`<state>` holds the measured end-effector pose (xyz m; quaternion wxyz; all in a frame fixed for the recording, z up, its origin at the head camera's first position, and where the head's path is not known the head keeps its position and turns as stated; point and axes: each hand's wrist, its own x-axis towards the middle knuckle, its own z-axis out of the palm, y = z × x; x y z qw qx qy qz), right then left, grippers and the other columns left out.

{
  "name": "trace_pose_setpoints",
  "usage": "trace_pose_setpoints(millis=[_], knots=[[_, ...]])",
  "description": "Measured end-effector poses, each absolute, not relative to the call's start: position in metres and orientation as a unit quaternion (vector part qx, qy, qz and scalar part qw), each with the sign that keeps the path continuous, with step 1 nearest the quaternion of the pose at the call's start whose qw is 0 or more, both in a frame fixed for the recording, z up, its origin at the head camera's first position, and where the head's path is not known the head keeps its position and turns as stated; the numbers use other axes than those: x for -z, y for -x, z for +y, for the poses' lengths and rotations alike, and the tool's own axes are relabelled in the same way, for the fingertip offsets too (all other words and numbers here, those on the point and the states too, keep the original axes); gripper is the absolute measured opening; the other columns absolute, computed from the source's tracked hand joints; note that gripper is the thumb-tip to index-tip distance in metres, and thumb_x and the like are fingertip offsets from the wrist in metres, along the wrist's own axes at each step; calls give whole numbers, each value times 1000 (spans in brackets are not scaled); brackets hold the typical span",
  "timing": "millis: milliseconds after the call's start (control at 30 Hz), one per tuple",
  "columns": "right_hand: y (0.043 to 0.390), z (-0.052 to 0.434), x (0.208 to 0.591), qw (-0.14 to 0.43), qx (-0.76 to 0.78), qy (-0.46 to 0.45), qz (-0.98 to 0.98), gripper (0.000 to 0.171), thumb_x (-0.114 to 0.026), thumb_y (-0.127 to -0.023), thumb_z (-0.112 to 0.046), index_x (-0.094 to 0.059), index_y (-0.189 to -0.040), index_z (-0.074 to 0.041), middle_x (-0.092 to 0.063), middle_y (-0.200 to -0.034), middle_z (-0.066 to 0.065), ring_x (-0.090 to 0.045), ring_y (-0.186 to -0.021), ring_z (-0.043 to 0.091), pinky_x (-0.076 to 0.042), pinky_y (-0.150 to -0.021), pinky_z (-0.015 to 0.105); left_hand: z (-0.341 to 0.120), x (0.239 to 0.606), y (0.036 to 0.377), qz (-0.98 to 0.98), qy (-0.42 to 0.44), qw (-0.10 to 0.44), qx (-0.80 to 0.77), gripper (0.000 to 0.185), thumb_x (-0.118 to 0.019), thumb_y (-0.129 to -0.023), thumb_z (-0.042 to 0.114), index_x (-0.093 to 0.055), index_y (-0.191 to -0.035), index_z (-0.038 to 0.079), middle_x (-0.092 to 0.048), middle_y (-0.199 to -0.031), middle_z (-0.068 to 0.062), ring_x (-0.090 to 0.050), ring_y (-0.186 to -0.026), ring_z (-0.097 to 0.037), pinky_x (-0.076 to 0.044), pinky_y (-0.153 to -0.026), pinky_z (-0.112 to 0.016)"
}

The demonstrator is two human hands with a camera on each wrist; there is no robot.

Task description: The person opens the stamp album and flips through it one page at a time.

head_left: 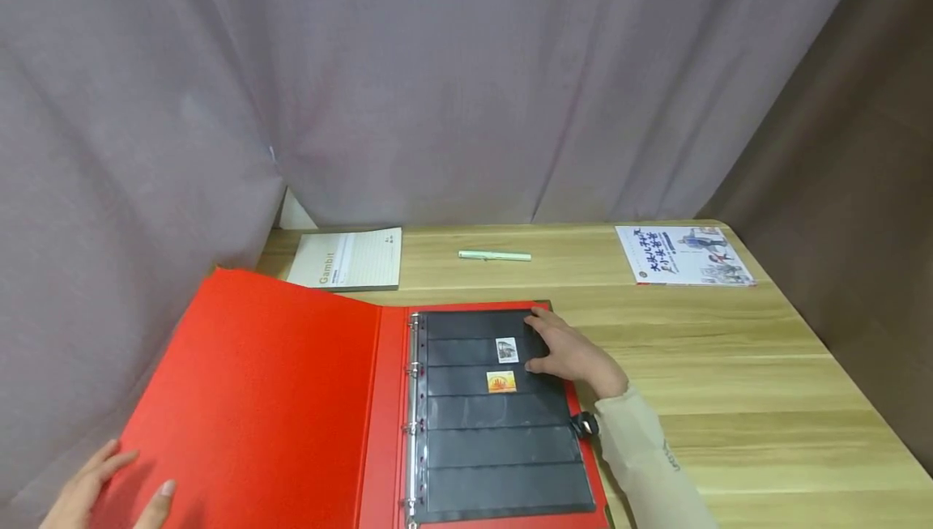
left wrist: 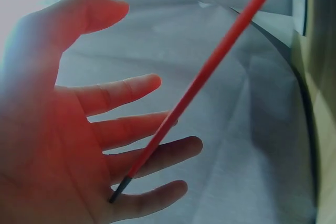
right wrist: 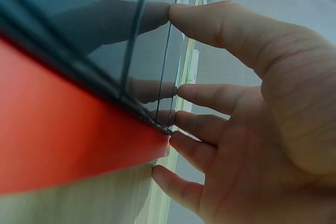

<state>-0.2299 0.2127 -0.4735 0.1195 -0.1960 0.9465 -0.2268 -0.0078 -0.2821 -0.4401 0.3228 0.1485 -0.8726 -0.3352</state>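
Note:
A red ring-binder stamp album (head_left: 277,383) lies spread on the table, its cover folded out to the left. On its right side is a black pocket page (head_left: 503,488) on metal rings (head_left: 412,429). Two stamps sit in its upper rows: a grey-and-white stamp (head_left: 507,350) and a yellow-orange stamp (head_left: 501,382). My right hand (head_left: 579,355) is at the page's upper right edge, thumb and fingertips touching the page. Spread fingers of my left hand (head_left: 83,490) are by the cover's lower left edge; the left wrist view shows the palm (left wrist: 68,140) with nothing gripped.
At the back of the wooden table (head_left: 729,399) lie a notebook (head_left: 350,259), a pale green pen (head_left: 496,255) and, farther right, a white illustrated booklet (head_left: 685,255). Grey curtain (head_left: 466,91) hangs behind and along the left. A brown curtain (head_left: 860,189) borders the right.

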Motion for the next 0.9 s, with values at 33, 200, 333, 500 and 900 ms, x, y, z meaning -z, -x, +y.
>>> trace_pose_setpoints(millis=[33, 200, 333, 500, 900], knots=[[230, 213, 473, 119, 226, 197, 947, 75, -78, -85, -19, -44, -145, 10, -30, -158, 31, -28, -145, 48, -30, -113, 60, -284, 442, 9, -878, -169, 303, 330, 42, -73, -81, 8, -68, -122, 20, -47, -144, 29, -37, -132, 13, -19, -103, -8], [231, 214, 473, 120, 225, 201, 946, 75, -76, -86, -19, -43, -146, 10, -28, -158, 31, -27, -145, 48, -30, -113, 60, -299, 448, 18, -916, -285, 100, 262, 65, -73, -90, 30, -48, -138, -5, -37, -154, -26, -37, -136, -44, -29, -116, -50], [231, 215, 472, 122, 227, 200, 945, 75, -75, -87, -20, -41, -147, 10, -28, -158, 31, -26, -145, 48, -29, -112, 62, -309, 459, 23, -929, -264, 45, 256, 72, -72, -91, 43, -46, -139, -4, -32, -153, -30, -33, -132, -51, -30, -104, -72], [230, 215, 470, 119, 229, 203, 945, 76, -76, -86, -19, -41, -147, 10, -28, -158, 31, -26, -145, 49, -29, -112, 63, -313, 478, 22, -934, -215, 67, 277, 68, -75, -89, 44, -53, -135, -1, -34, -149, -34, -32, -126, -57, -28, -98, -77], [232, 215, 475, 123, 235, 194, 945, 78, -82, -83, -18, -44, -146, 8, -29, -158, 31, -29, -144, 49, -32, -111, 61, -321, 490, 39, -970, -127, -88, 187, 88, -66, -83, 72, -47, -143, 10, -23, -152, -35, -9, -131, -67, -14, -89, -83]])
